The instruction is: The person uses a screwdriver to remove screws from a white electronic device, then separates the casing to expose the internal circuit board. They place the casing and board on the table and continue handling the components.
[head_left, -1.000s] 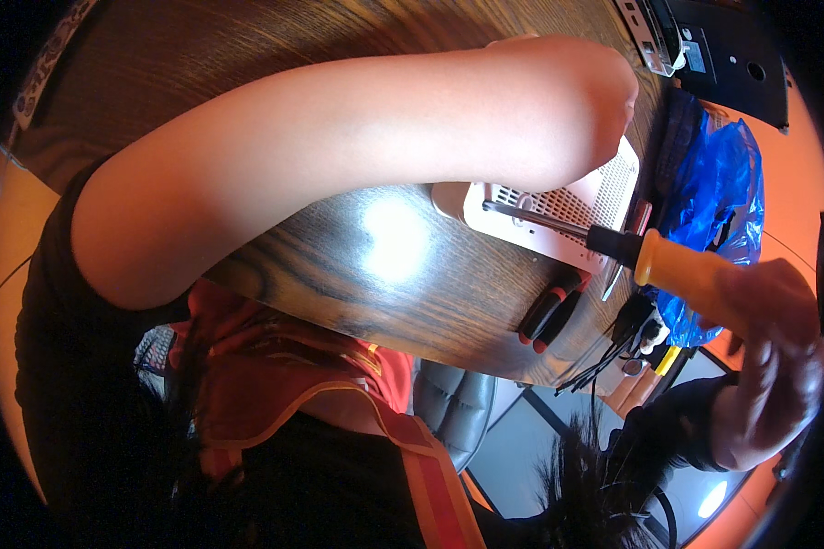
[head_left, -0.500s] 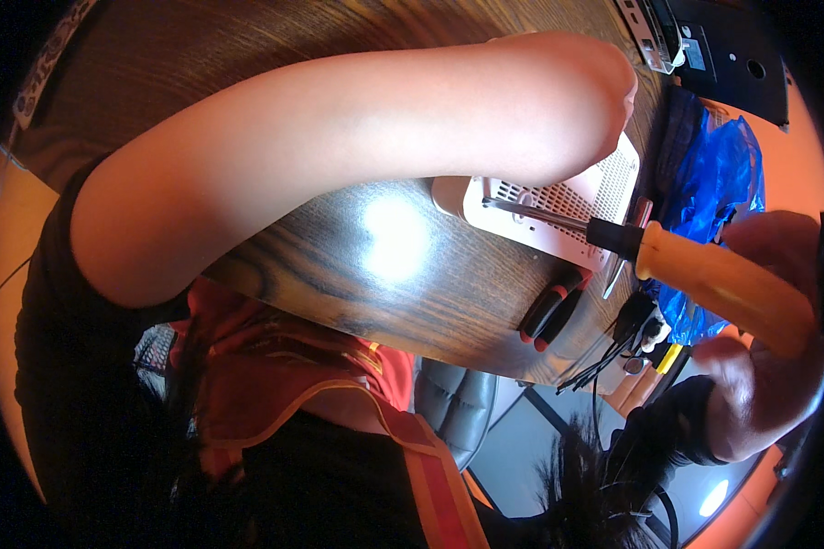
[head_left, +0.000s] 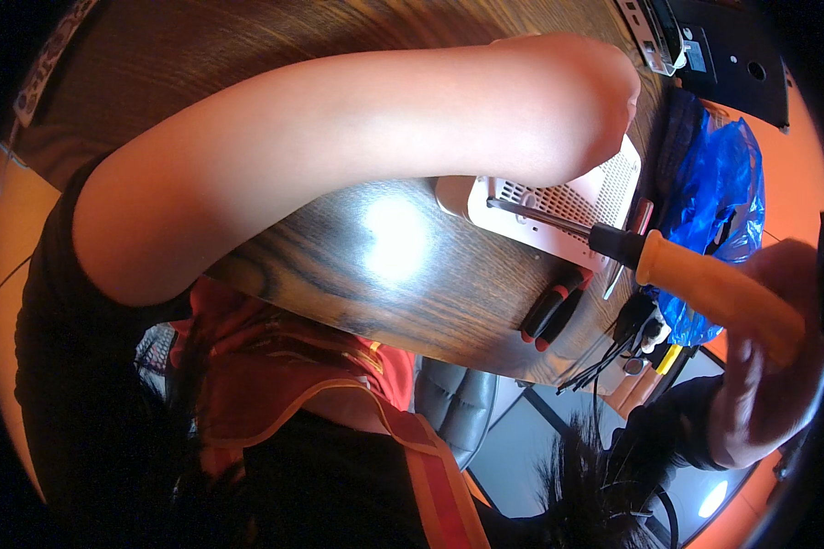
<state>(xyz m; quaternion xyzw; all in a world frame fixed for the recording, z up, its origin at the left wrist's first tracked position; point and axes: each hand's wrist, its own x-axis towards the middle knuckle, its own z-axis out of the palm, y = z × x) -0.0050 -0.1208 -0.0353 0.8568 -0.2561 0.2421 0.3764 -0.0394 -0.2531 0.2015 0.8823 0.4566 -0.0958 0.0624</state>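
Observation:
A white casing [head_left: 616,188] with rows of vent holes lies on the wooden table. My left forearm stretches across the view, and my left hand [head_left: 572,114] bends over the casing's far part. Its fingers are hidden behind the back of the hand, so their grip does not show. My right hand [head_left: 764,380] is closed round the handle end of a screwdriver [head_left: 696,279] with an orange-yellow handle and black collar. The metal shaft slants left, and its tip meets the casing's side near the left corner.
Red-and-black handles of a tool [head_left: 556,309] lie before the casing. A red-handled tool [head_left: 642,218], a blue plastic bag [head_left: 716,178] and black cables [head_left: 609,352] are at right. A black panel [head_left: 737,69] stands at far right, and a chair [head_left: 449,407] below the table edge [head_left: 403,334].
My right hand has turned and shifted round the handle, with its fingers in a new position. The screwdriver and casing have barely moved. My left arm keeps its place.

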